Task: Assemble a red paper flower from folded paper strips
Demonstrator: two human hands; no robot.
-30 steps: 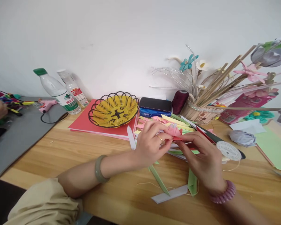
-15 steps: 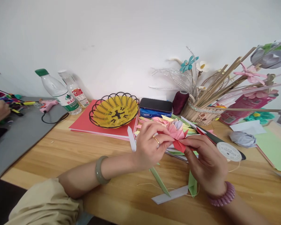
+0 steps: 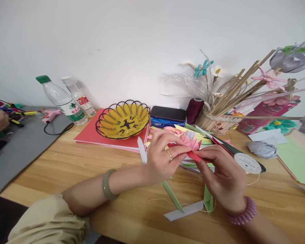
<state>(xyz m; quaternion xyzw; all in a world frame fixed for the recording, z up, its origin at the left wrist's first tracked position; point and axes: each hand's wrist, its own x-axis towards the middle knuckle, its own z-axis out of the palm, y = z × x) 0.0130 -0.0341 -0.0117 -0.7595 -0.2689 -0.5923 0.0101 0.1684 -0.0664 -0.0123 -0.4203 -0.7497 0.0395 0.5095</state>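
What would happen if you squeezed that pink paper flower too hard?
The pink paper flower would probably crush easily, since it looks like thin folded paper with pointed petals. It is likely very light: the left hand and right hand pinch it with fingertips only. Set down, it seems unlikely to roll, given its spiky shape.

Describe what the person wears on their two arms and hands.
The left hand has a thin gold ring on one finger, a smooth grey-green bangle round the wrist, and a loose beige sleeve pushed up the forearm. The right hand wears a ridged pink bracelet at the wrist; no sleeve shows on that arm.
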